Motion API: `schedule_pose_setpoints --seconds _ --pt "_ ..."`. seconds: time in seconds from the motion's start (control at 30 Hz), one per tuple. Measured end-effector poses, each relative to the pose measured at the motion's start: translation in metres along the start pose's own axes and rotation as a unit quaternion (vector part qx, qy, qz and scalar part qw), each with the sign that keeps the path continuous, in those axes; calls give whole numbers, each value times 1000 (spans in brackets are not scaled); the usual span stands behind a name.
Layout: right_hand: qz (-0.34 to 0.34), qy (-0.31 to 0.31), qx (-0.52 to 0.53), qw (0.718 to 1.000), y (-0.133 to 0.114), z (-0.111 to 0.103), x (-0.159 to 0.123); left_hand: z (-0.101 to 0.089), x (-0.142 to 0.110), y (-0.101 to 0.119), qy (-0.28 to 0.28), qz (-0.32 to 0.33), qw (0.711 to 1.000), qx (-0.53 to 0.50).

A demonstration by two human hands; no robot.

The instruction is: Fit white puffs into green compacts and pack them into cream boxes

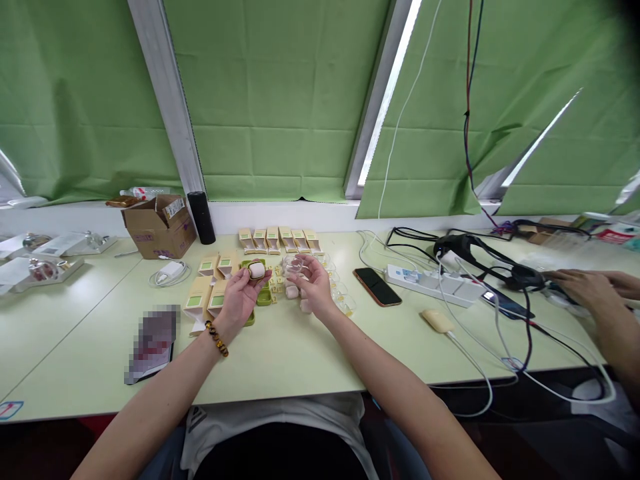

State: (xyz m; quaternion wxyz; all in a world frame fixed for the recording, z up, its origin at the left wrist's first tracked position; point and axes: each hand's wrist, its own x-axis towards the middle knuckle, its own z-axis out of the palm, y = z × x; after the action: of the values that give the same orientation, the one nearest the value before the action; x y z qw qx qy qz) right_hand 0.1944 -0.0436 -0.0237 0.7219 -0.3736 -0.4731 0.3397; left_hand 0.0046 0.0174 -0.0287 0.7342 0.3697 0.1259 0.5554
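Observation:
My left hand (241,295), with a beaded bracelet on its wrist, is closed around a small open green case (265,274) with a whitish rounded block (257,270) in it. In my right hand (317,288), a clear plastic piece (294,266) is pinched between the fingertips, just right of the case. More green cases (263,298) lie under and beside my left hand. Several whitish blocks (291,292) sit below my right hand, partly hidden by it. Small yellow pieces (273,281) stand between the cases and the blocks. Clear plastic shells (346,301) line up to the right.
Open cream cartons (198,297) stand left of my hands, with another row of cartons (273,240) behind. A blurred-out phone (153,343) lies front left. Rightward are a dark phone (378,287), a power strip (435,285), cables and another person's hands (583,287).

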Motion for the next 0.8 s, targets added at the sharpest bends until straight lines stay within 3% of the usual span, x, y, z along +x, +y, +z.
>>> schedule_pose_setpoints --seconds 0.13,0.27,0.43,0.6,0.8 --pt "-66 7 -136 989 1 3 -5 0 0 0 -8 8 1000 14" --pt "-165 -7 -280 946 1 2 -10 -1 0 1 -25 27 997 69" --pt "-225 -54 -340 912 7 0 -10 3 -5 4 -22 105 976 191" --pt "-208 -69 -343 913 10 0 -10 11 -8 8 -43 152 954 256" --pt "-171 -79 -273 944 12 4 -11 12 -8 8 -62 166 945 276"
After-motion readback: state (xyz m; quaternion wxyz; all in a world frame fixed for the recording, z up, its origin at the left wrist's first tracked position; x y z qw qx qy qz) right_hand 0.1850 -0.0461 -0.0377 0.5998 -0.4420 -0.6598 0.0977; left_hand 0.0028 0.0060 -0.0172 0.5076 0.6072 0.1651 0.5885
